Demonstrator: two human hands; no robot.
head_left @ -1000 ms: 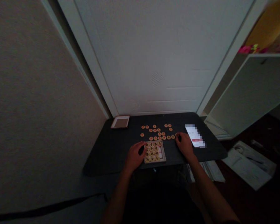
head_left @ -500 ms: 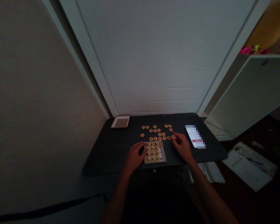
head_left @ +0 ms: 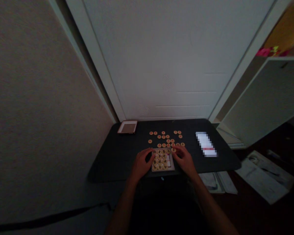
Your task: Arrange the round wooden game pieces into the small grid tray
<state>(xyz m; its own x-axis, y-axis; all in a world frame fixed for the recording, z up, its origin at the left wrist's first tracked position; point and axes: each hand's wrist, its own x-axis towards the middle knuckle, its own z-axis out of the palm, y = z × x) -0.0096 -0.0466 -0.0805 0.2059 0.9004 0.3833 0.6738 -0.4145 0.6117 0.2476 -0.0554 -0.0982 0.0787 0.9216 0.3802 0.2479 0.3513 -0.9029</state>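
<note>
A small square box [head_left: 162,160] holding several round wooden game pieces lies near the front of a dark table [head_left: 112,160]. My left hand [head_left: 142,162] rests against the box's left edge, its fingers curled on the rim. At the box's upper right corner, my right hand [head_left: 183,157] has its fingertips pinched on one round piece [head_left: 173,150]. Several more round pieces [head_left: 167,138] lie loose on the table just beyond the box.
The box's lid [head_left: 127,127] lies at the table's back left corner. A phone [head_left: 206,144] with a lit screen lies at the right. A white door stands behind the table, a white cabinet to the right, and papers [head_left: 264,176] lie on the floor.
My right hand took a round piece from the right end of the loose row and carried it left to the box's upper right corner. The left hand stayed on the box.
</note>
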